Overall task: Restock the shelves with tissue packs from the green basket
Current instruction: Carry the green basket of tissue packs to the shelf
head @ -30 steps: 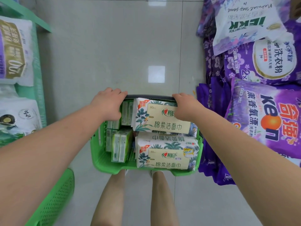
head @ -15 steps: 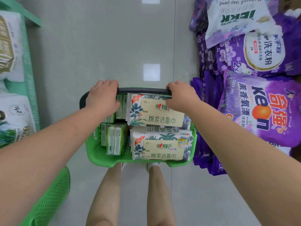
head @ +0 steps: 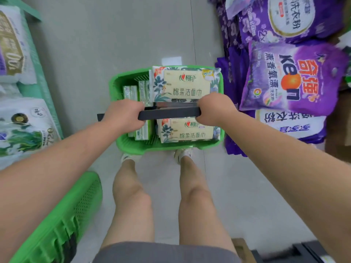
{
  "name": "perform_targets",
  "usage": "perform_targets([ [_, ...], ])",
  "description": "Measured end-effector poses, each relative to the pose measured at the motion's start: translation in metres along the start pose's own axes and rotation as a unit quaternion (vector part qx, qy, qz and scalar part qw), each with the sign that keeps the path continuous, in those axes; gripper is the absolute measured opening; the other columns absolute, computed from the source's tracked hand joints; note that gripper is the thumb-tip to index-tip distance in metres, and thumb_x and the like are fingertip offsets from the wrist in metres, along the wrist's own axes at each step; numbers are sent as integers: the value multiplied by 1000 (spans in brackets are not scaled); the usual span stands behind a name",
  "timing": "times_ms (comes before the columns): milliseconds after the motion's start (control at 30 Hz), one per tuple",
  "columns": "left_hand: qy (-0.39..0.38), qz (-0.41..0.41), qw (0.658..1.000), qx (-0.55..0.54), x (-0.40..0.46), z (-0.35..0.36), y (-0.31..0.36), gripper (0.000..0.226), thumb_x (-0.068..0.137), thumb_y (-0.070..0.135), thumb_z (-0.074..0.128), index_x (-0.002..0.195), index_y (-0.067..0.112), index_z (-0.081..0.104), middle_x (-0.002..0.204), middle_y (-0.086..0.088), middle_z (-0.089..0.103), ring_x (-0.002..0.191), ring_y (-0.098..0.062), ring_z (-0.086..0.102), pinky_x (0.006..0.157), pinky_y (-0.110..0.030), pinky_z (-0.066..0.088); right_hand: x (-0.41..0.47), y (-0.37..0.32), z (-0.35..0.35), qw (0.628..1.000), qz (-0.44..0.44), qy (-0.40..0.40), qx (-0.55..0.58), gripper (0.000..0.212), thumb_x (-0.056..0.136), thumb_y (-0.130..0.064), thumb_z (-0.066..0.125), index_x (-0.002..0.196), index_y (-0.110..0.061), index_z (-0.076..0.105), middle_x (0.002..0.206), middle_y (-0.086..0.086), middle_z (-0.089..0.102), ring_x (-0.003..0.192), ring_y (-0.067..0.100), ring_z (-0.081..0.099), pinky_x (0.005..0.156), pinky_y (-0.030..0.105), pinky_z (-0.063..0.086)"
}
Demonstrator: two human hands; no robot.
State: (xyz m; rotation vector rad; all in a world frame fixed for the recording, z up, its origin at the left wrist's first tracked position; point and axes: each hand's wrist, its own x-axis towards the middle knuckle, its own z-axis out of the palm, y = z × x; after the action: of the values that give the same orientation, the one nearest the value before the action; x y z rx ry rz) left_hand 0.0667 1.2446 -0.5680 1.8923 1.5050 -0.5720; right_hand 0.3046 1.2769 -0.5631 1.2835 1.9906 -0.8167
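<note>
A person's bare knees (head: 163, 202) and grey shorts fill the near foreground, white shoes (head: 183, 153) planted on a pale tiled floor (head: 114, 44). At the lower left edge, a second green basket (head: 62, 224) lies tilted beside the left forearm. Both arms reach forward to a green basket (head: 131, 145) standing just ahead of the shoes: the left hand (head: 124, 115) and the right hand (head: 213, 109) each curl around the black handle (head: 169, 113) that crosses its middle. Inside, two large tissue packs (head: 187, 84) with cream labels and leaf print lie along the right side, one nearer and one farther, while smaller green-and-white packs (head: 141, 130) stand on edge along the left. The basket's right rim sits just beside a heap of purple detergent bags (head: 290, 76) that lines the right side of the aisle. On the left, a pale green shelf (head: 38, 76) carries white paper-goods packs (head: 22, 128), well apart from the basket. Between them, a strip of bare floor runs from the basket's left wall and far rim toward the top edge.
</note>
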Motion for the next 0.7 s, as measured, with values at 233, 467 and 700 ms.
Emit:
perform_targets([
  [233,37,74,996,26,-8,-23,5,11,84,20,56,75,17,50,59,5,40,64,-24,44,49,-25,25,-47,-8,-5,995,59,74,20,11,81,-24,53,76,-15,51,57,-2,39,58,23,44,47,25,29],
  [467,35,187,980,65,-35,-60,24,24,80,16,58,63,19,40,55,5,38,62,-27,46,55,-29,34,-120,-24,1,980,138,114,83,13,80,-25,54,75,-14,51,58,-2,40,52,18,39,46,23,27],
  [700,27,283,933,221,-87,-107,88,13,81,19,56,72,16,47,57,5,39,64,-25,47,46,-22,23,-224,-49,26,946,222,146,185,11,81,-25,53,76,-16,49,59,-3,38,64,25,45,54,27,34],
])
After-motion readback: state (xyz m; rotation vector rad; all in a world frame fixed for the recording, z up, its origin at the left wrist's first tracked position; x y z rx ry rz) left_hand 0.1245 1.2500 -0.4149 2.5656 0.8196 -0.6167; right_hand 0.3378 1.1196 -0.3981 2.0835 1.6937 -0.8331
